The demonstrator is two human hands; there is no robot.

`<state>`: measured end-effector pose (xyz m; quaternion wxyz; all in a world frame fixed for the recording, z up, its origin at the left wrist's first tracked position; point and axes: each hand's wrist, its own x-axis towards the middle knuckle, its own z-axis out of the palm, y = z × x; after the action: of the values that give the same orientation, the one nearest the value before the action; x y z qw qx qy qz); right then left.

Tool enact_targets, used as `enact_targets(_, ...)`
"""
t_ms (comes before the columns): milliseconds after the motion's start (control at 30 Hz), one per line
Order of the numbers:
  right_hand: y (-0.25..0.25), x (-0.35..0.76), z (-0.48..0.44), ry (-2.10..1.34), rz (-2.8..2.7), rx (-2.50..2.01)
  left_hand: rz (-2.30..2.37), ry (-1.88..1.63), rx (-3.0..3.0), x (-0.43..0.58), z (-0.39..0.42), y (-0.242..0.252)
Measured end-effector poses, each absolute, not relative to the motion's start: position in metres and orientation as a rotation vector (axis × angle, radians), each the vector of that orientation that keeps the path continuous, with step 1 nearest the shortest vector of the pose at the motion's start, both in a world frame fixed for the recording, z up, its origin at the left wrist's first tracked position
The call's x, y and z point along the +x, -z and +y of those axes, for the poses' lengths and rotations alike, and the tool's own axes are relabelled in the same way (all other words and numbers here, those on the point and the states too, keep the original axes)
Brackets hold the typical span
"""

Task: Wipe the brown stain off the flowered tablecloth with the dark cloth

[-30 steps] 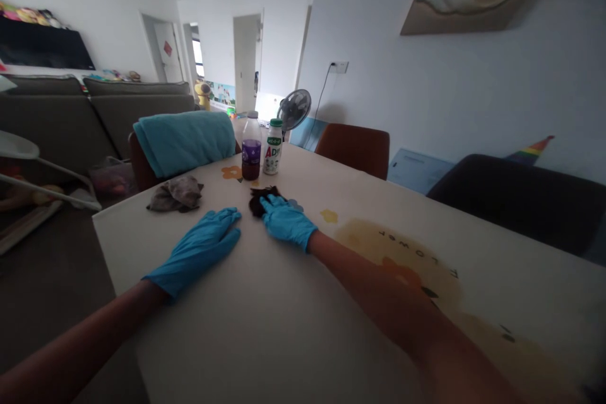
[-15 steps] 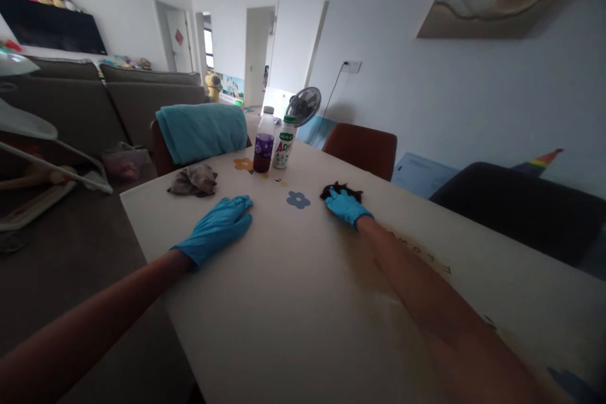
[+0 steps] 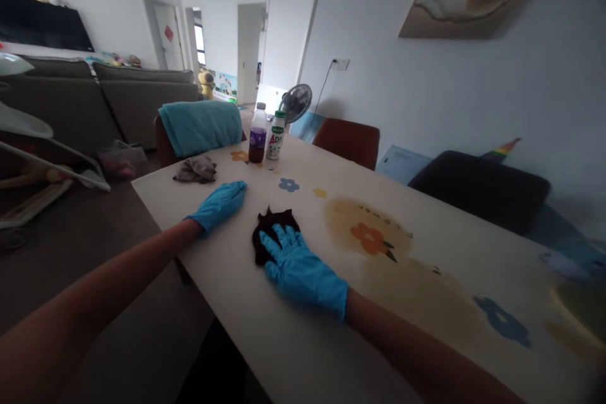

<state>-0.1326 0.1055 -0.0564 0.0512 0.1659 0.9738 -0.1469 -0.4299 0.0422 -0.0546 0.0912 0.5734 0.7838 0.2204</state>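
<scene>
My right hand (image 3: 305, 274), in a blue glove, presses a dark cloth (image 3: 269, 233) against the white tabletop (image 3: 227, 265). Its fingers are spread over the cloth and bent slightly into it; the cloth's near part is hidden under the hand. To the left, my left hand (image 3: 220, 205), also gloved in blue, rests flat near the table's left edge, fingers stretched out and holding nothing. Just beyond it lies a crumpled grey-brown cloth (image 3: 196, 169). Farther back stand a bottle with purple liquid (image 3: 258, 136) and a white bottle with a green cap (image 3: 276, 137).
A brown chair (image 3: 348, 142) and a black chair (image 3: 478, 186) line the far right side. A light blue towel (image 3: 201, 127) drapes over a chair at the table's far end. Behind it are a fan (image 3: 297, 103) and a grey sofa (image 3: 146, 91).
My right hand has drawn the dark cloth back towards me and to the left across the tabletop. My left hand stays resting at about the same spot. The view has shifted slightly.
</scene>
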Motion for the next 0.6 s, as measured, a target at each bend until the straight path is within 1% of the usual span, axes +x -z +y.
enact_targets(167, 0.049, -0.077, 0.041, 0.496, 2.923, 0.565, 2.328, -0.629, 1.766, -0.435, 0.043, 0.060)
enact_targets(300, 0.056, -0.059, 0.033, 0.383, 3.045, 0.544, 2.398, -0.565, 1.702, -0.444, 0.054, 0.072)
enact_targets(433, 0.064, -0.075, 0.074, 0.273, 3.165, 0.590, 2.401, -0.549, 1.701, -0.453, 0.060, 0.080)
enact_targets(600, 0.069, -0.115, 0.161, 0.239, 3.175, 0.804, 2.402, -0.541, 1.724, -0.457, 0.059, 0.085)
